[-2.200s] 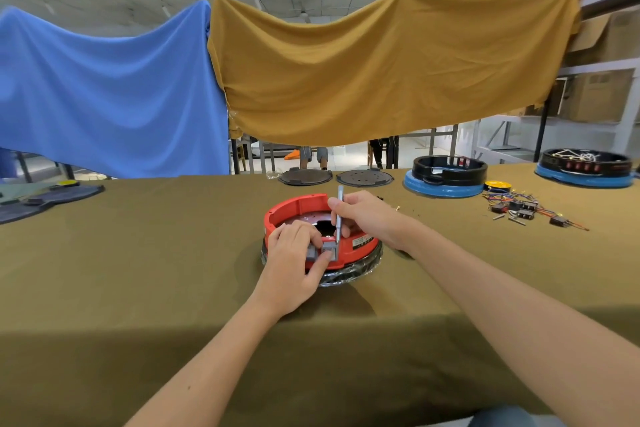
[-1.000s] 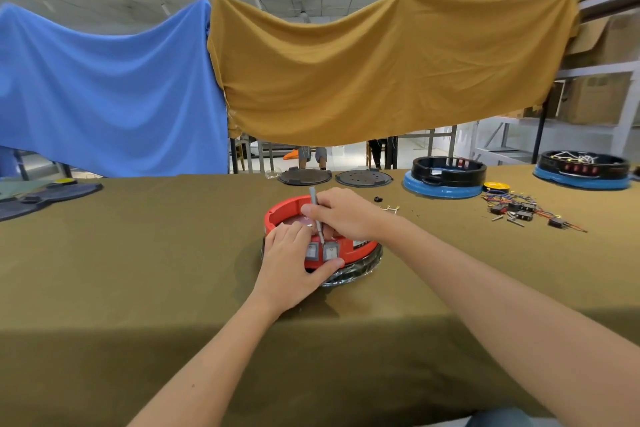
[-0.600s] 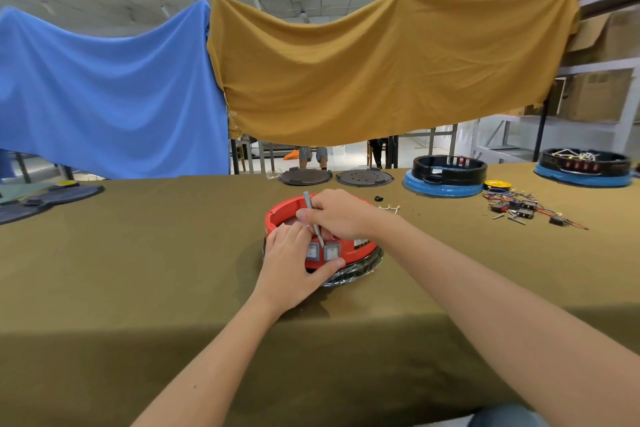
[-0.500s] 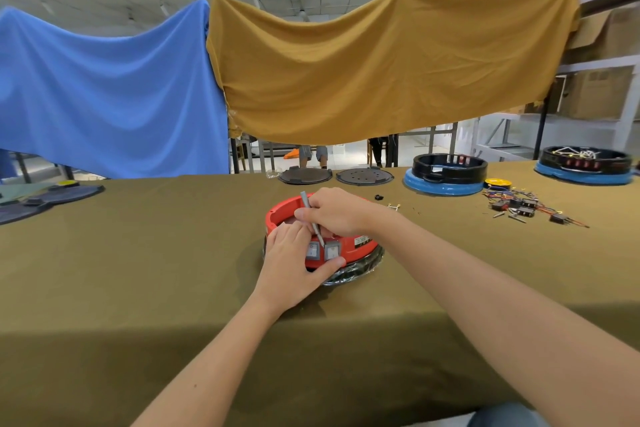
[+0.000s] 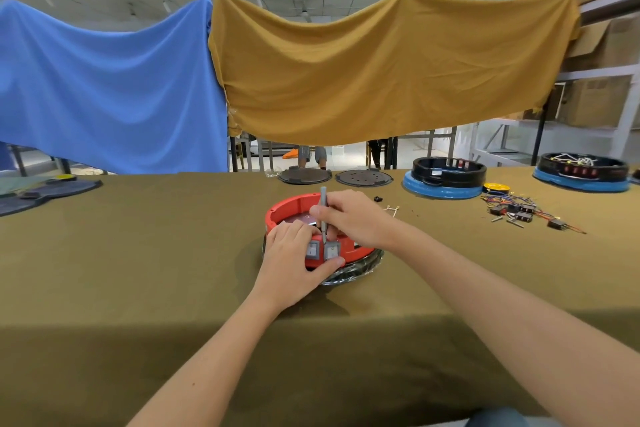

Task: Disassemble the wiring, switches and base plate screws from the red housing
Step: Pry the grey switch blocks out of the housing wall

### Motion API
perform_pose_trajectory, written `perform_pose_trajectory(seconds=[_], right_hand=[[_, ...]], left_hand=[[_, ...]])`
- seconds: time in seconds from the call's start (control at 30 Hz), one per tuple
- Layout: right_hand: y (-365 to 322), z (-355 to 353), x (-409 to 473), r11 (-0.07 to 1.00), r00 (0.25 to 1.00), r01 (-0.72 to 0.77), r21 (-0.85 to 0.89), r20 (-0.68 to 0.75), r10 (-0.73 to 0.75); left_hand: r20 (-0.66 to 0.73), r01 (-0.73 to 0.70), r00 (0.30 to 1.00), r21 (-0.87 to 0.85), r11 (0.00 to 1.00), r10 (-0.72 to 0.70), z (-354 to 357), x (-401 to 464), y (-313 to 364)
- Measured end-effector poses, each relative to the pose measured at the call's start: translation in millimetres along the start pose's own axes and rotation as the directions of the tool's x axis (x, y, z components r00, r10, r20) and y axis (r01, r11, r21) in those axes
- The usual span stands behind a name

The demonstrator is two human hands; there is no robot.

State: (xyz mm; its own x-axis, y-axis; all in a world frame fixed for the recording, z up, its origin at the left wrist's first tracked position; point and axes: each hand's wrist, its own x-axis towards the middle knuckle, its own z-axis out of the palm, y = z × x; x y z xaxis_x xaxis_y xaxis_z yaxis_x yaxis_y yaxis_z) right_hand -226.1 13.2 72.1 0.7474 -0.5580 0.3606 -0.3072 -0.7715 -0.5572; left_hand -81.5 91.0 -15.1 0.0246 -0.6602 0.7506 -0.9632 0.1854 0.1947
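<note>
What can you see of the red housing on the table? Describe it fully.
The red housing is a round, open-topped shell that looks like plastic. It sits on a dark ring on the olive table. Two grey switches sit in its near wall. The left hand holds that wall; the right hand holds a grey tool upright over it.

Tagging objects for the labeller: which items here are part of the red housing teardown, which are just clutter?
In use:
red housing
grey switches
screwdriver
left hand
right hand

Lying about:
loose wired switches
black-and-blue housings
round dark plates
</note>
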Motion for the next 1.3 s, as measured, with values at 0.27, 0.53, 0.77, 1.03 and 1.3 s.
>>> perform_pose_trajectory(seconds=[0.27, 0.53, 0.77, 1.03, 1.3], right_hand=[[-9.7, 0.3, 5.3, 0.996, 0.997, -0.036, -0.081, 0.069, 0.042], [-19.2, -1.4, 16.3, 0.989, 0.984, -0.059, -0.137, 0.157, 0.081], [-14.0, -0.8, 13.8, 0.994, 0.987, -0.07, -0.087, 0.137, 0.082], [1.3, -6.7, -11.7, 0.971, 0.996, -0.059, 0.23, -0.049, 0.072], [16.5, -12.3, -27.0, 0.962, 0.975, -0.028, 0.271, -0.204, 0.086]], left_hand=[[0.02, 0.008, 1.0, -0.007, 1.0, -0.008, -2.3, 0.9, 0.3], [0.004, 0.0, 1.0, -0.05, 0.999, 0.001, -2.1, 0.9, 1.4], [-0.001, -0.006, 1.0, -0.051, 0.999, 0.006, -1.1, 0.4, 0.3], [-0.006, -0.004, 1.0, -0.032, 0.999, 0.004, -0.3, -0.4, -0.4], [0.023, -0.004, 1.0, -0.021, 1.0, 0.005, 0.4, -1.4, -2.0]])
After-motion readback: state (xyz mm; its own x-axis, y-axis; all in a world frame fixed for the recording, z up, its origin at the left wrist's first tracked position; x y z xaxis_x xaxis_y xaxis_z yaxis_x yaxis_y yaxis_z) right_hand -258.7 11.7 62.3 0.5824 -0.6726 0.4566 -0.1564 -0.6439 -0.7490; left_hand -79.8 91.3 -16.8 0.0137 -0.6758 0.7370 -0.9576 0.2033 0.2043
